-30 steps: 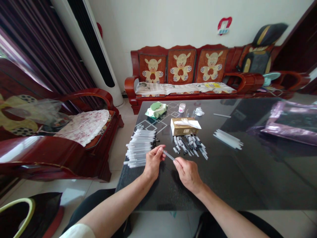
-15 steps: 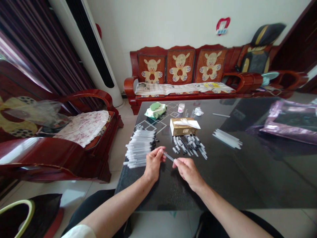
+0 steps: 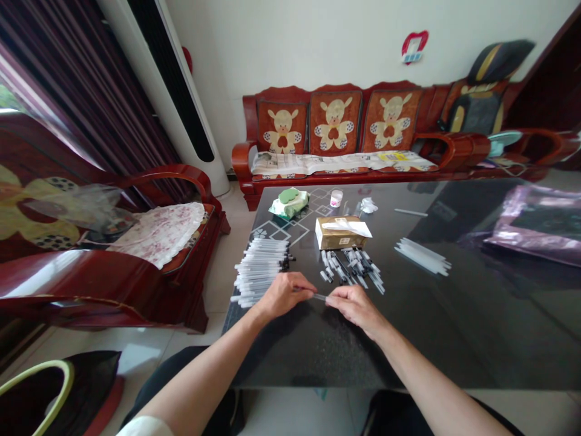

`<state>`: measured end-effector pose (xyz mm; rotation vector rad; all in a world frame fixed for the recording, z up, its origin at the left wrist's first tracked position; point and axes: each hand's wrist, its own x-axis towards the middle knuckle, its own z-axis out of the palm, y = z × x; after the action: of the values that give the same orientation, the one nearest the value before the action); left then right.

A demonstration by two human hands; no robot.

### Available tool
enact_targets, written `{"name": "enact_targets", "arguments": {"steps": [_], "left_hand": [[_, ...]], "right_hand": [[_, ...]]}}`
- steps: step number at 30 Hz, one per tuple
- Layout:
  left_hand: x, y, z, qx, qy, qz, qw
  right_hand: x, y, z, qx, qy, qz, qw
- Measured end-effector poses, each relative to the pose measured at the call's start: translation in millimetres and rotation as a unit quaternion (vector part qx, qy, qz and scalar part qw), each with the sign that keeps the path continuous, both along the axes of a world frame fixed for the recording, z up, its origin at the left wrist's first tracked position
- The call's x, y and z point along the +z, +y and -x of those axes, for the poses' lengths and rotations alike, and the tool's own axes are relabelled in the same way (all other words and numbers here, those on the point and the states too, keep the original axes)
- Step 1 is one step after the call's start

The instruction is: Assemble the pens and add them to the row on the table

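Observation:
My left hand [image 3: 288,292] and my right hand [image 3: 352,304] face each other low over the dark table. Between their closed fingertips runs a translucent pen barrel [image 3: 321,297], one end in each hand. Its ends are hidden by the fingers. Just left of my left hand lies a stack of translucent pens [image 3: 259,266] with black tips toward the right. Beyond my hands is a loose group of pen caps and short black parts [image 3: 351,266]. A bundle of whitish tubes [image 3: 422,256] lies farther right.
A tissue box [image 3: 341,237] stands behind the caps. A green wipes pack [image 3: 289,203], a small white cup [image 3: 336,198], crumpled tissue [image 3: 368,206] and a single tube [image 3: 411,212] are farther back. Purple plastic wrapping [image 3: 535,224] lies at right. A wooden sofa [image 3: 313,175] stands behind the table [image 3: 454,339].
My left hand has turned palm-down over the barrel's left end, and both hands have come closer together. Less of the barrel shows between them. The view has shifted slightly.

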<state>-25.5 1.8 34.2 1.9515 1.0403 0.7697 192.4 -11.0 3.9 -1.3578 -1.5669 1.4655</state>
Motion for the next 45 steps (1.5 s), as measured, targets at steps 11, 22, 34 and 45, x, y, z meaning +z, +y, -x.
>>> {"name": "enact_targets", "arguments": {"steps": [11, 22, 34, 45], "left_hand": [[12.3, 19.3, 50.0, 0.141, 0.245, -0.149, 0.948], [10.6, 30.8, 94.8, 0.249, 0.412, -0.105, 0.87], [7.5, 31.9, 98.4, 0.247, 0.432, -0.102, 0.861], [-1.7, 7.5, 19.1, 0.159, 0.191, -0.206, 0.946]], "right_hand": [[1.0, 7.4, -18.8, -0.075, -0.023, 0.011, 0.997], [0.7, 13.2, -43.6, -0.133, 0.009, 0.004, 0.991], [9.3, 40.8, -101.7, -0.325, -0.045, -0.084, 0.941], [-12.1, 65.6, -126.5, -0.253, -0.343, -0.153, 0.892]]}}
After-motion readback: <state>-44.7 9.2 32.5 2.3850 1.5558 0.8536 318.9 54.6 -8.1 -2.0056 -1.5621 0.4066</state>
